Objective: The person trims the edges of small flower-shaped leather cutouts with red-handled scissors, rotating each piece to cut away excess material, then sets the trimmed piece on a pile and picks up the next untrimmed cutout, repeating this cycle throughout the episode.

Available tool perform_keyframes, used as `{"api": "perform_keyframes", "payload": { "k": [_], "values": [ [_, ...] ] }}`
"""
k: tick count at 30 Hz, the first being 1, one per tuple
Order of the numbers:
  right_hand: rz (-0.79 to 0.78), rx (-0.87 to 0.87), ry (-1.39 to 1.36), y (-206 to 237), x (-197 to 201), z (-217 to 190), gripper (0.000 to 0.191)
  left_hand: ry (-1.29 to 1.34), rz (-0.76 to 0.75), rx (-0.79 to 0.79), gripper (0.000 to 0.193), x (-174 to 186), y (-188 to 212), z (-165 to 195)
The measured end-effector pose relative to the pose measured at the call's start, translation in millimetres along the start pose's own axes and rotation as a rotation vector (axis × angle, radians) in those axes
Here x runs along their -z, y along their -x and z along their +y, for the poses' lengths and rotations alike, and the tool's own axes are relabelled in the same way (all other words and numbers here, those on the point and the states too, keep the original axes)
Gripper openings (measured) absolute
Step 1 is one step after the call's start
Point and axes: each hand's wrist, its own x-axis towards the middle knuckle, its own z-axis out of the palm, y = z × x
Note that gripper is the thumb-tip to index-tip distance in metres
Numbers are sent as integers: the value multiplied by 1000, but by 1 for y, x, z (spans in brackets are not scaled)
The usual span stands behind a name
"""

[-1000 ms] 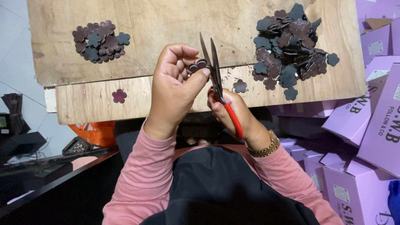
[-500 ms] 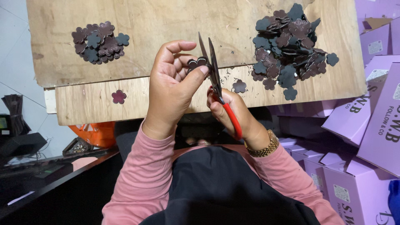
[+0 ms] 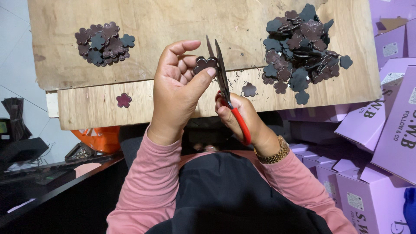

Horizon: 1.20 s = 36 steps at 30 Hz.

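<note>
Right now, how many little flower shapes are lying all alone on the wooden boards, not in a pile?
2. One maroon flower-shaped cutout lies on the lower board's left part; one dark brown flower-shaped cutout lies beside the red-handled scissors. Hands may hide others.

The boards are bare wood, pale, matt and rough, with visible grain and a few dark stains. The flower pieces in the large pile and the small pile look like thin leather or felt-like sheet, dull maroon and dark grey, with flat matt faces. The piece pinched by the left hand has the same dull finish. The scissors in the right hand have dark, slightly shiny metal blades and smooth, glossy red plastic handles. The sleeves are soft pink knit cloth. The watch is shiny gold-coloured metal. The boxes are smooth lilac cardboard.
</note>
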Motion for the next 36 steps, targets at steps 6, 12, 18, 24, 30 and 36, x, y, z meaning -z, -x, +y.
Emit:
{"api": "perform_keyframes", "payload": {
  "k": [6,12,18,24,30,36],
  "values": [
    [7,-21,-6,0,-2,3,53,20,8,-12,48,1,1,0],
    [-16,-55,-117,-2,-4,3,61,-6,30,13,50,0,2,3],
    [-38,3,-58,-3,-1,-3,70,-55,1,52,55,1,3,8],
    [-31,-9,-50,-3,-1,-4,71,-69,-2,73,56,0,3,11],
    [-64,21,-98,-4,-2,-4,71,-86,-2,79,56,0,3,12],
    [-165,66,-205,-4,0,-5,76,-43,-9,121,56,-2,2,11]
  ]
}}
